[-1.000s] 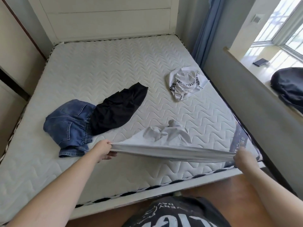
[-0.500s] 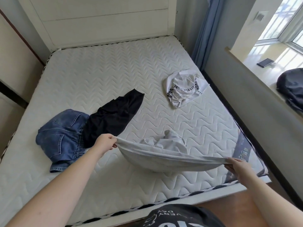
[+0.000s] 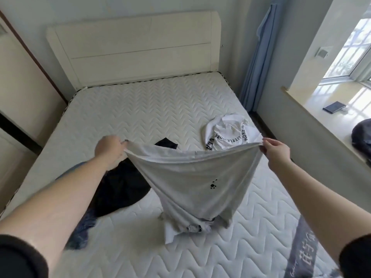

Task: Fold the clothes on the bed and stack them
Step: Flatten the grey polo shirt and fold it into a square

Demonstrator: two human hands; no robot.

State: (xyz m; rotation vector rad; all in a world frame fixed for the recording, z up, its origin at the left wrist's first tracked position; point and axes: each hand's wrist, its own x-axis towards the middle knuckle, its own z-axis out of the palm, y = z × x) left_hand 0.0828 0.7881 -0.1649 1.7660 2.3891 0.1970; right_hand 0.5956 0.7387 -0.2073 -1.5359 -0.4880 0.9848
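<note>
A light grey T-shirt (image 3: 192,183) with a small black paw print hangs stretched between my two hands above the mattress (image 3: 140,117). My left hand (image 3: 109,150) grips one corner of its hem and my right hand (image 3: 276,150) pinches the other. Its lower end bunches on the mattress. A black garment (image 3: 120,189) lies behind the shirt at the left, partly hidden by it and by my left arm. Blue jeans (image 3: 83,231) peek out under my left forearm. A crumpled white shirt with black lettering (image 3: 226,133) lies at the far right of the bed.
A cream headboard (image 3: 136,49) closes the far end. A wardrobe stands along the left side. On the right are a blue curtain (image 3: 255,69) and a window ledge with a dark phone (image 3: 334,106) and a dark bag (image 3: 363,135).
Both hands have lifted the grey T-shirt off the mattress, from a low stretch near the bed's foot to hanging in the air. My view has tilted up toward the headboard.
</note>
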